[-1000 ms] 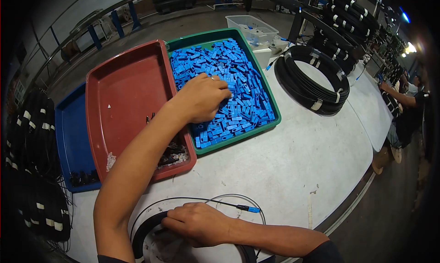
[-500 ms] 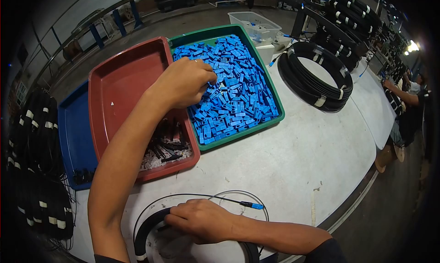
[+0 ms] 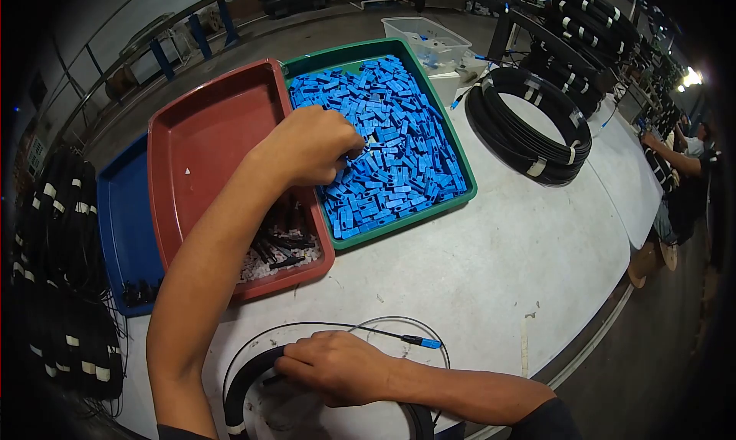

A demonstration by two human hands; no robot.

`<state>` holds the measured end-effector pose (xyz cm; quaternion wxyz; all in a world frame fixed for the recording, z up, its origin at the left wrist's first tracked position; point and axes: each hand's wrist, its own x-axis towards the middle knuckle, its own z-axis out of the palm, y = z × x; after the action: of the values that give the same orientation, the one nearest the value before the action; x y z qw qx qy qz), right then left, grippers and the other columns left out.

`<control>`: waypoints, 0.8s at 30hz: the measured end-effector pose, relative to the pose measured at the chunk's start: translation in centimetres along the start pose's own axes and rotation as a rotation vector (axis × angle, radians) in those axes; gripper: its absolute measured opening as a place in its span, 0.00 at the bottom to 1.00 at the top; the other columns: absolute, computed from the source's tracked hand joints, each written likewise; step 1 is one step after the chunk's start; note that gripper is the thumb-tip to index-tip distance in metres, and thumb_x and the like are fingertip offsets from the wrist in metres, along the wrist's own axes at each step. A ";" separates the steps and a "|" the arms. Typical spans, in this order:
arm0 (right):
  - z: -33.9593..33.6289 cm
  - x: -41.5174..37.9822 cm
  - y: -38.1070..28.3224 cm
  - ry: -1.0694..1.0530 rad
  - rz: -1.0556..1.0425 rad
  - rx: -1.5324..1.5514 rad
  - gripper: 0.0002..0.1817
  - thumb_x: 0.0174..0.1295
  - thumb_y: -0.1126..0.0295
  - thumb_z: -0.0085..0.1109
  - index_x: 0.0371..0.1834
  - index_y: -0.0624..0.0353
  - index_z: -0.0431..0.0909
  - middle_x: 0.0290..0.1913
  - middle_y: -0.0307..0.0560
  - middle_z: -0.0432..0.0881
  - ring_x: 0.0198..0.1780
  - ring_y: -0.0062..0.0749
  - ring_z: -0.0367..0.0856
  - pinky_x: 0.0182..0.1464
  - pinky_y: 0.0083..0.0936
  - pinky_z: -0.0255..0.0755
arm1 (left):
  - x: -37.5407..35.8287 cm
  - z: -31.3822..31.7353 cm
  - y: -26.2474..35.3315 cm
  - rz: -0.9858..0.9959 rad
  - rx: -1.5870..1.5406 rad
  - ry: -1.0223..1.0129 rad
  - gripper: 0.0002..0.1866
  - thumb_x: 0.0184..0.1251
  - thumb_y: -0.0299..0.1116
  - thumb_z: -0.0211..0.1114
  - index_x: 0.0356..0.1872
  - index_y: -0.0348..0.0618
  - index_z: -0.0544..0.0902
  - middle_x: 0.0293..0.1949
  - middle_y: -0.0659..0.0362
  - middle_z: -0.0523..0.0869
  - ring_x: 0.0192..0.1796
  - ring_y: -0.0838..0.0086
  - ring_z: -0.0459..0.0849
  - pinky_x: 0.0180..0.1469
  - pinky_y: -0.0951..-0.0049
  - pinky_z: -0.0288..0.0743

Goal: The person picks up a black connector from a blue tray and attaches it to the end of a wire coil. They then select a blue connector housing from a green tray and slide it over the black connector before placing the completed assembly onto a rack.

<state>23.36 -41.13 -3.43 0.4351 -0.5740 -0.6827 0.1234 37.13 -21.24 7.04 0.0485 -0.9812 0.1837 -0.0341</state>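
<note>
My left hand (image 3: 318, 145) is over the left side of a green tray (image 3: 354, 245) filled with small blue connector housings (image 3: 399, 156). Its fingers are curled together, and whatever they may pinch is hidden. Low in the view, my right hand (image 3: 337, 367) is closed around the upper part of a black cable coil (image 3: 249, 379). From this coil a thin black cable loops over the table and ends in a blue-tipped connector (image 3: 422, 342), just beyond the right hand.
Left of the green tray, a red tray (image 3: 199, 141) holds black parts and small whitish pieces. A blue tray (image 3: 123, 210) lies partly under it. Another cable coil (image 3: 529, 168) and a clear plastic bin (image 3: 437, 37) stand farther back. A person (image 3: 682, 164) works at far right.
My left hand has dipped slightly over the blue housings, its fingers more tucked in. My right hand and the coil have stayed in place.
</note>
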 end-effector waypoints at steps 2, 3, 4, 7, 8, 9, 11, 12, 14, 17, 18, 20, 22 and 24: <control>0.0 0.0 0.0 -0.008 0.001 0.005 0.16 0.51 0.77 0.62 0.46 0.64 0.76 0.39 0.53 0.79 0.41 0.51 0.85 0.44 0.42 0.80 | 0.0 0.1 0.0 0.007 0.001 0.012 0.10 0.54 0.26 0.74 0.38 0.47 0.92 0.38 0.53 0.90 0.45 0.56 0.88 0.49 0.57 0.81; 0.0 0.0 0.0 -0.003 0.003 0.004 0.16 0.52 0.77 0.62 0.46 0.64 0.76 0.39 0.53 0.79 0.41 0.51 0.85 0.44 0.42 0.80 | 0.0 0.2 0.2 0.011 0.005 0.024 0.10 0.54 0.26 0.74 0.39 0.47 0.91 0.38 0.53 0.90 0.45 0.56 0.88 0.49 0.57 0.81; 0.0 0.0 0.0 0.000 0.004 0.001 0.16 0.52 0.77 0.62 0.46 0.64 0.76 0.39 0.53 0.79 0.41 0.51 0.85 0.44 0.42 0.80 | 0.0 0.3 0.3 0.015 0.010 0.036 0.10 0.54 0.26 0.74 0.39 0.47 0.91 0.38 0.54 0.90 0.45 0.57 0.88 0.50 0.57 0.81; 0.0 0.0 0.0 -0.002 0.004 0.004 0.15 0.53 0.76 0.61 0.46 0.64 0.76 0.39 0.54 0.79 0.41 0.52 0.85 0.44 0.42 0.79 | 0.3 1.2 -0.2 0.114 0.069 0.121 0.16 0.52 0.23 0.71 0.43 0.50 0.92 0.36 0.53 0.91 0.43 0.56 0.91 0.45 0.56 0.83; 0.0 0.0 0.0 -0.003 0.004 0.004 0.15 0.53 0.76 0.61 0.46 0.64 0.76 0.39 0.54 0.79 0.41 0.52 0.85 0.44 0.42 0.79 | 0.4 1.4 -0.5 0.113 0.068 0.121 0.16 0.52 0.23 0.71 0.43 0.50 0.92 0.36 0.53 0.91 0.43 0.56 0.91 0.45 0.56 0.83; -0.1 0.0 -0.1 -0.014 0.010 0.001 0.15 0.53 0.76 0.61 0.46 0.64 0.76 0.39 0.54 0.79 0.41 0.52 0.85 0.44 0.42 0.79 | 0.5 1.4 -0.4 0.110 0.065 0.102 0.16 0.53 0.22 0.70 0.44 0.50 0.92 0.37 0.53 0.91 0.44 0.56 0.91 0.46 0.56 0.84; -0.1 0.0 -0.1 -0.023 0.018 0.000 0.15 0.53 0.77 0.61 0.46 0.64 0.76 0.39 0.54 0.80 0.41 0.52 0.85 0.44 0.42 0.79 | 0.6 1.5 -0.3 0.109 0.061 0.080 0.16 0.54 0.22 0.70 0.45 0.50 0.91 0.38 0.53 0.92 0.44 0.57 0.91 0.46 0.56 0.84; 0.0 0.0 -0.1 -0.019 0.022 0.002 0.16 0.53 0.77 0.61 0.46 0.64 0.76 0.40 0.53 0.80 0.41 0.51 0.85 0.44 0.42 0.79 | 0.6 1.4 -0.1 0.102 0.063 0.095 0.16 0.55 0.21 0.70 0.44 0.50 0.92 0.39 0.53 0.92 0.45 0.57 0.91 0.46 0.56 0.84; 0.0 0.0 -0.1 -0.018 0.028 0.004 0.16 0.53 0.77 0.61 0.46 0.64 0.77 0.40 0.53 0.79 0.41 0.51 0.85 0.44 0.42 0.79 | 0.7 1.6 0.1 0.095 0.062 0.110 0.16 0.55 0.21 0.70 0.44 0.51 0.92 0.40 0.54 0.92 0.45 0.58 0.91 0.47 0.56 0.84; 0.0 0.0 -0.1 -0.022 0.022 0.013 0.17 0.52 0.77 0.62 0.47 0.64 0.77 0.40 0.53 0.79 0.41 0.51 0.84 0.44 0.42 0.79 | 1.1 2.6 -0.2 0.150 0.038 0.204 0.16 0.55 0.21 0.70 0.43 0.52 0.92 0.41 0.57 0.91 0.47 0.60 0.90 0.48 0.58 0.83; -0.1 0.0 -0.1 -0.025 0.026 0.016 0.17 0.52 0.77 0.62 0.46 0.64 0.77 0.40 0.53 0.79 0.41 0.51 0.84 0.44 0.42 0.79 | 1.3 2.8 -0.3 0.224 0.064 0.210 0.14 0.55 0.23 0.71 0.42 0.52 0.91 0.43 0.59 0.91 0.50 0.63 0.88 0.51 0.61 0.79; -0.2 0.1 -0.1 -0.031 0.029 0.017 0.17 0.52 0.77 0.62 0.46 0.64 0.76 0.39 0.53 0.79 0.41 0.51 0.84 0.45 0.42 0.79 | 1.3 3.1 -0.7 0.298 0.091 0.217 0.13 0.55 0.24 0.73 0.42 0.51 0.91 0.45 0.61 0.90 0.52 0.66 0.86 0.54 0.63 0.76; -0.3 0.1 -0.1 -0.034 0.034 0.015 0.16 0.52 0.77 0.62 0.45 0.64 0.76 0.39 0.53 0.79 0.41 0.51 0.84 0.44 0.42 0.79 | 1.2 3.1 -0.9 0.326 0.146 0.141 0.15 0.55 0.24 0.72 0.43 0.52 0.91 0.44 0.63 0.89 0.52 0.68 0.85 0.55 0.66 0.74; -0.3 0.1 -0.2 -0.034 0.036 0.011 0.15 0.52 0.77 0.61 0.45 0.64 0.76 0.39 0.53 0.79 0.41 0.51 0.84 0.44 0.42 0.79 | 1.0 3.4 -0.9 0.300 0.134 0.147 0.15 0.55 0.24 0.71 0.43 0.51 0.91 0.43 0.63 0.89 0.51 0.67 0.85 0.55 0.65 0.74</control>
<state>23.45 -41.19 -3.13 0.4242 -0.5817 -0.6788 0.1447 38.68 -20.46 3.84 0.1047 -0.9322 0.3284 -0.1104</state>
